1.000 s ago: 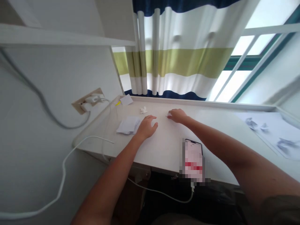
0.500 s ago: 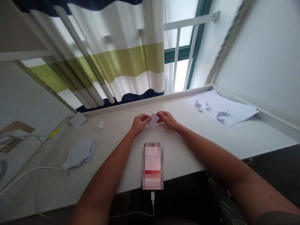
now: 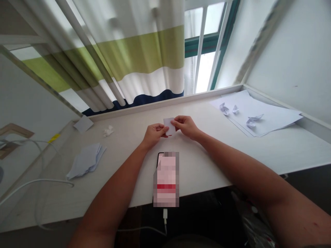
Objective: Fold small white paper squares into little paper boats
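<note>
Between my two hands is a small white piece of paper (image 3: 169, 126), roughly rectangular and held upright above the desk. My left hand (image 3: 156, 133) pinches its lower left edge, thumb in front. At the upper right edge, my right hand (image 3: 186, 126) grips the same paper between thumb and fingers. Whether the paper is folded I cannot tell. Just below the hands, a phone (image 3: 167, 179) lies on the desk with its screen blurred out and a white charging cable (image 3: 165, 214) at its near end.
At left lie a stack of white paper pieces (image 3: 85, 160), a crumpled bit of paper (image 3: 108, 131), a single square sheet (image 3: 83, 124) and a looped white cable (image 3: 41, 182). Larger sheets (image 3: 274, 115) at right carry several folded paper shapes (image 3: 254, 120). A raised rim (image 3: 144, 106) borders the desk's back.
The paper has turned from a slanted, diamond-like pose to a more upright one. My right hand's grip has shifted, its thumb now on the front. The camera view has tilted slightly.
</note>
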